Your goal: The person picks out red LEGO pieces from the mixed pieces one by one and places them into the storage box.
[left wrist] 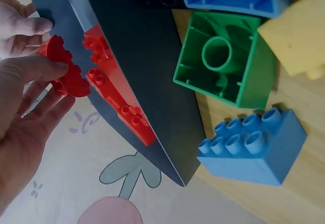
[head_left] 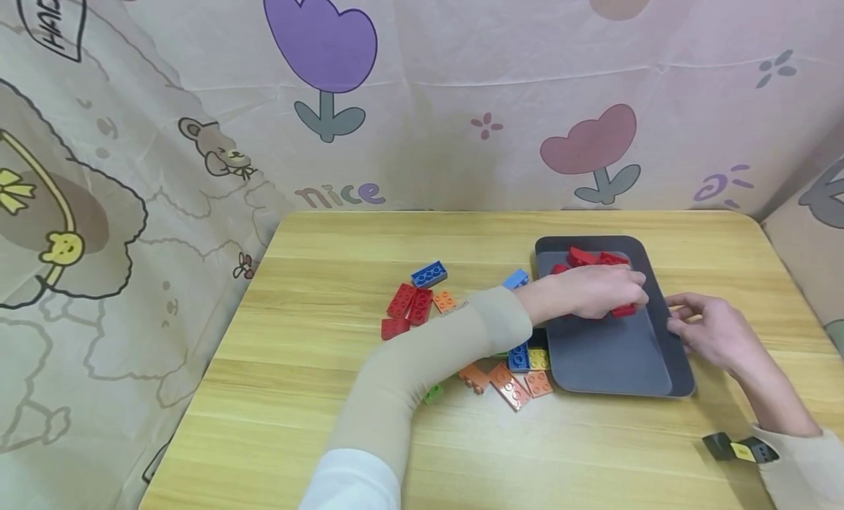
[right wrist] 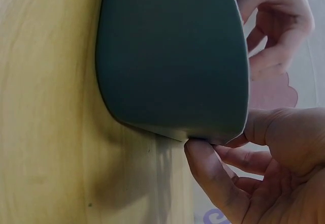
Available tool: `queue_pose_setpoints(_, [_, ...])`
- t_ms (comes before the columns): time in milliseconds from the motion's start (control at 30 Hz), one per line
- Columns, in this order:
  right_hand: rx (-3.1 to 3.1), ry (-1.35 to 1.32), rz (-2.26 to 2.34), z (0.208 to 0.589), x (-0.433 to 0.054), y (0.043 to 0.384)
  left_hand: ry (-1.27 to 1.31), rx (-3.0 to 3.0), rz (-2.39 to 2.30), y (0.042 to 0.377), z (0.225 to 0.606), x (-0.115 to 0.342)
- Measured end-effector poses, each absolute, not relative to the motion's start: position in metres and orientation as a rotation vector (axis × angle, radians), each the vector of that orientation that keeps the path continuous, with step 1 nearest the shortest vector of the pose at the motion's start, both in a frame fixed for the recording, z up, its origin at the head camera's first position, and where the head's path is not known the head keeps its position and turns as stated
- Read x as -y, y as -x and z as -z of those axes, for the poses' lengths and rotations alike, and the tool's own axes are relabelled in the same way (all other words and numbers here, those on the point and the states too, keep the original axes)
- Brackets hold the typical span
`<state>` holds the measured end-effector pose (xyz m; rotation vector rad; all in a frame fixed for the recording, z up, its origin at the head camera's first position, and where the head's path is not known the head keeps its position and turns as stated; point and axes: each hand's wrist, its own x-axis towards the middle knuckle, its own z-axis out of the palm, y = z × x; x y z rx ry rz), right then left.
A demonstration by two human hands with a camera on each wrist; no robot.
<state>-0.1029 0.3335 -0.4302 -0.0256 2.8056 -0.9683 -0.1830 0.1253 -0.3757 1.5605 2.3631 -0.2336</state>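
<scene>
My left hand is over the dark grey tray, the forearm crossing the table from the lower left. Thumb and fingers pinch a red curved toy brick, best seen in the left wrist view. Several red bricks lie in the far part of the tray, partly hidden by this hand. On the tray's right side, my right hand holds the edge with its thumb and bent fingers; the right wrist view shows its fingertips right at the tray's outer wall.
Left of the tray lie loose bricks: a green one, a light blue one, orange ones and a yellow one. Farther left are red bricks and a dark blue brick. A printed cloth hangs behind the table.
</scene>
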Motion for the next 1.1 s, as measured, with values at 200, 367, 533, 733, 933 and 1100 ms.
queue_pose_setpoints(200, [-2.804,0.026,0.963,0.430,-0.334,0.103,-1.582,-2.365,0.293,0.185,0.383,-0.134])
queue_pose_setpoints(367, [-2.812,0.029,0.955,0.429,-0.335,0.104,-1.585,-2.378,0.308,0.186,0.388,-0.139])
queue_pose_setpoints(533, [-2.809,0.028,0.956,0.430,-0.335,0.104,-1.589,-2.356,0.275,0.184,0.392,-0.143])
queue_pose_setpoints(733, [-2.801,0.025,0.951,0.431,-0.336,0.103,-1.584,-2.348,0.289,0.180,0.397,-0.150])
queue_pose_setpoints(933, [-2.794,0.016,0.950,0.431,-0.336,0.103,-1.539,-2.327,0.305,0.179,0.400,-0.156])
queue_pose_setpoints(1100, [-2.791,0.018,0.954,0.430,-0.336,0.103,-1.526,-2.312,0.339,0.178,0.401,-0.159])
